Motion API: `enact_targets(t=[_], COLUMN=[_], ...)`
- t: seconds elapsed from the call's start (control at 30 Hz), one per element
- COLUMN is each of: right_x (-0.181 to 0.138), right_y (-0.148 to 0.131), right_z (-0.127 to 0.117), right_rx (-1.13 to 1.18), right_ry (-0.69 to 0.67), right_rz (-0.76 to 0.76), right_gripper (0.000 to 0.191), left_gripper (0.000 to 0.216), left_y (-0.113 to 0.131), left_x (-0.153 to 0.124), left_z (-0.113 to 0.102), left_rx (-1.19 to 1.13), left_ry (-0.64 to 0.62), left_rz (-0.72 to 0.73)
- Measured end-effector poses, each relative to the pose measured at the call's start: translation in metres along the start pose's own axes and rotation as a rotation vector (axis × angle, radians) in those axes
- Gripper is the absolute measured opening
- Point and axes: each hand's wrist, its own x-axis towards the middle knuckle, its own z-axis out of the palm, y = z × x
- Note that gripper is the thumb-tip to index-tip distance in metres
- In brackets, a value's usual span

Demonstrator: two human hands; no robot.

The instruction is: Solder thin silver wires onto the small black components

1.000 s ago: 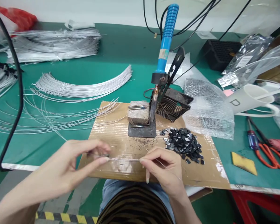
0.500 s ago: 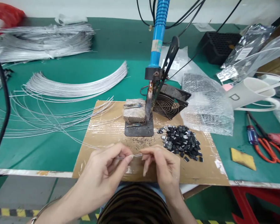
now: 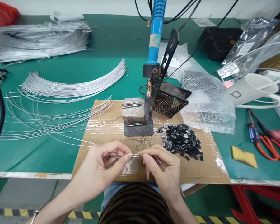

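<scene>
My left hand [image 3: 105, 168] and my right hand [image 3: 162, 169] meet over the front of a taped cardboard sheet [image 3: 102, 130]. Both pinch a thin silver wire [image 3: 134, 155] between thumb and fingertips, the fingertips almost touching. A second strand runs across my right hand toward the lower right. Behind them a blue-handled soldering iron [image 3: 155, 37] stands in its stand, tip down beside a brown block [image 3: 133, 113]. To the right of the hands lies a pile of small black parts [image 3: 180, 141].
Bundles of curved silver wires [image 3: 72, 85] spread over the green table at left. A small fan [image 3: 169, 102], bubble wrap [image 3: 207, 102], a white cup [image 3: 252, 90], a screwdriver and orange scissors [image 3: 269, 146] and a yellow sponge [image 3: 244, 155] lie at right.
My hands were apart along the wire a second ago; they have come together at the middle. The view has shifted slightly downward.
</scene>
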Motion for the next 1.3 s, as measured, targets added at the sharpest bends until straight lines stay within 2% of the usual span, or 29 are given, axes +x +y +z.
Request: enact_targets(t=[0.4,0.67,0.93,1.3], right_x=[-0.005,-0.005,-0.007,-0.004], right_y=[-0.001,0.004,0.008,0.001], right_z=[0.005,0.008,0.014,0.012], right_rx=[0.080,0.358,0.538,0.634], right_ry=[0.052,-0.011,-0.049,-0.052], right_rz=[0.032,0.172,0.276,0.341], right_gripper=[0.013,0.016,0.014,0.012], left_gripper=[0.016,0.013,0.012,0.013], left_y=[-0.003,-0.003,0.000,0.004], left_x=[0.001,-0.002,0.000,-0.002], left_z=[0.011,0.014,0.018,0.020], left_rx=[-0.071,-0.090,-0.089,-0.093], left_ry=[0.104,0.149,0.175,0.152], left_rz=[0.049,0.061,0.073,0.066])
